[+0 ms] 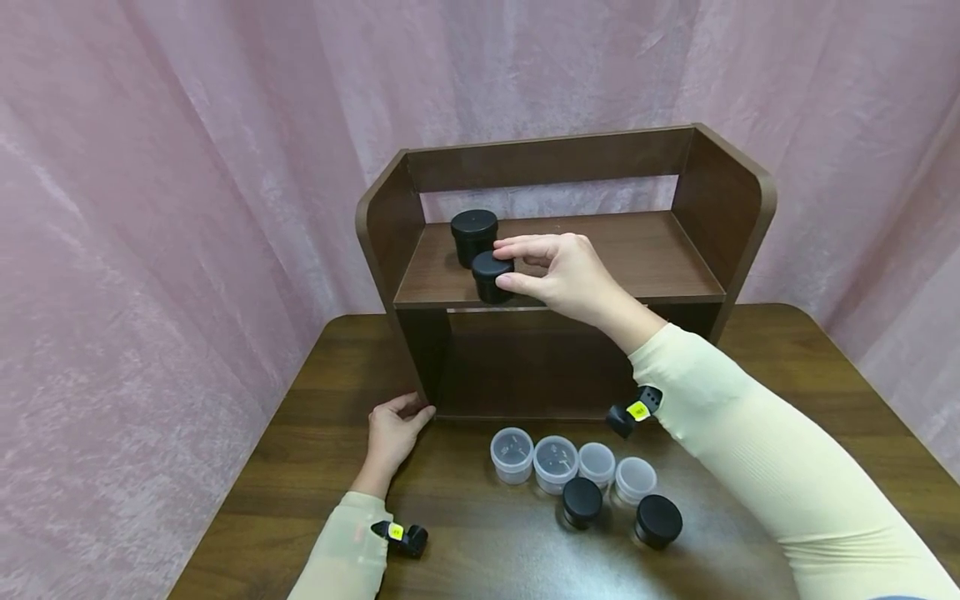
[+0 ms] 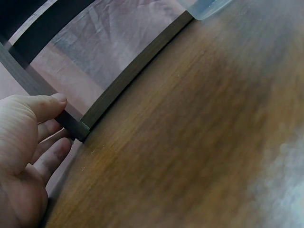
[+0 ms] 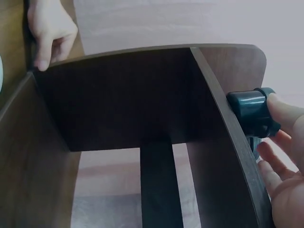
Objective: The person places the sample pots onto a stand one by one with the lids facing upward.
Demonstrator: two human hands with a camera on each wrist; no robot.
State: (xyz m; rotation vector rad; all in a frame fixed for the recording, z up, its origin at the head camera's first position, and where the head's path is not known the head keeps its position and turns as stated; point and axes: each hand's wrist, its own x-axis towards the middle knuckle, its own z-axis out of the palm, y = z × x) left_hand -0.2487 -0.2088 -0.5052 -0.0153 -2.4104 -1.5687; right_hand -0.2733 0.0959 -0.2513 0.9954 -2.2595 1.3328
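My right hand [image 1: 573, 279] pinches the lid of a small black lidded jar [image 1: 491, 287] at the front edge of the upper shelf board. In the right wrist view that black jar [image 3: 249, 111] stands with its base at the board. Behind it is a larger black jar [image 1: 474, 242] with its lid on. Low on the left, my left hand [image 1: 393, 433] grips the bottom front corner of the brown wooden shelf [image 1: 540, 157]. The left wrist view has its thumb on one face of the side panel [image 2: 71, 124] and the fingers behind.
In front of the shelf, several clear plastic jars [image 1: 512, 454] with translucent lids stand in a row on the wooden table [image 1: 465, 533]. Closer to me are two black-lidded jars, one at centre [image 1: 582, 500] and one further right [image 1: 658, 521]. A pink curtain [image 1: 225, 167] hangs behind.
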